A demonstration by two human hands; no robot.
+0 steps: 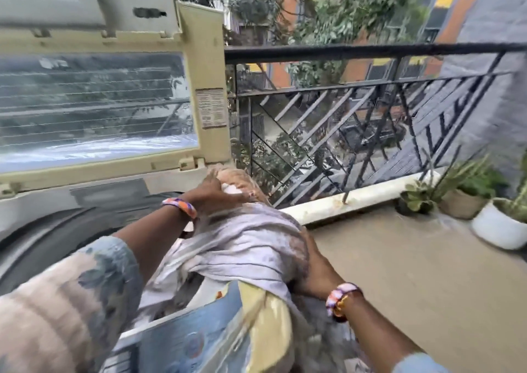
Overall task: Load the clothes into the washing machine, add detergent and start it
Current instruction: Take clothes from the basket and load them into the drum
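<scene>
Both hands, left hand (216, 196) and right hand (310, 270), clamp a bundled pale lilac striped cloth (245, 241) beside the cream top-loading washing machine's open drum (42, 247). Loose trailing folds could snag the rim or slip onto the balcony floor (413, 273).

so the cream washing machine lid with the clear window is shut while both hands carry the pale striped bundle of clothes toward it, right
Not quite. The head view shows the cream washing machine lid with the clear window raised and standing open, not shut. The rest holds: the left hand and the right hand both grip the pale striped bundle of clothes beside the machine.
</scene>
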